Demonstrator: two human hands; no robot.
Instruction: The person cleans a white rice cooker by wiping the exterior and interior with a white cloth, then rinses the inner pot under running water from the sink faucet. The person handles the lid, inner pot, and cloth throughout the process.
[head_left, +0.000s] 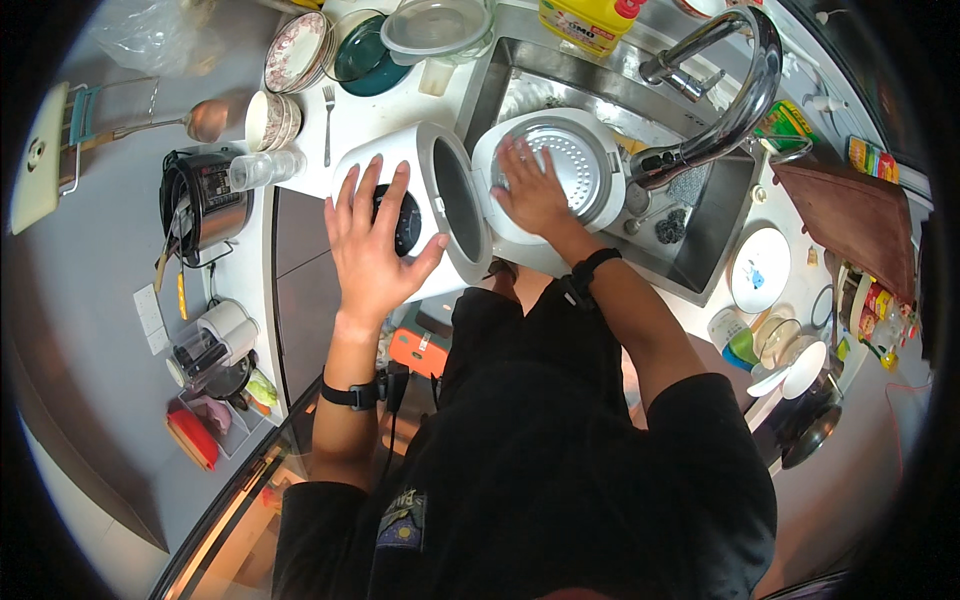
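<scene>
A white rice cooker (457, 274) lies tipped at the counter's front edge, its opening turned towards the sink. My left hand (375, 244) rests spread on its outer side, beside the dark control panel (397, 220). The cooker's hinged lid (613, 176) stands swung out over the near left part of the steel sink (701, 281). Against the perforated metal inner plate (589, 176) of the lid lies my right hand (534, 187), fingers spread. Neither hand is closed around anything. Whether the cooker holds an inner pot cannot be told.
A chrome faucet (765, 75) arches over the sink, close to the lid. A fork (328, 124), stacked bowls (262, 120) and clear cups (255, 171) stand left of the cooker. Behind are plates (296, 49) and a lidded glass container (439, 30). A white plate (760, 262) lies right of the sink.
</scene>
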